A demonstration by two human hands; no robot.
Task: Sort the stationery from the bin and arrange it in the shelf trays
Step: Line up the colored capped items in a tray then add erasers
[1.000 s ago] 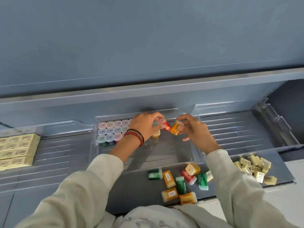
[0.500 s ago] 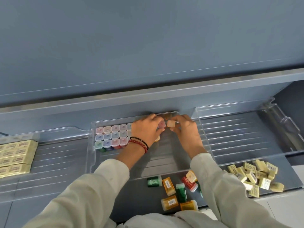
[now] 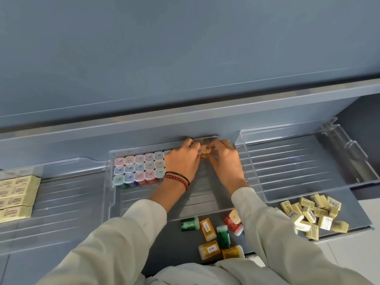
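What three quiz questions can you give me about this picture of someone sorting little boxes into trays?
1. True or false: the coloured boxes in the middle tray stand in neat rows.
2. Which wrist wears the bracelets? A) left B) right C) both
3. What does the right hand pinch at the back of that tray?

Key: 1 true; 2 A; 3 an orange box with a pale cap.
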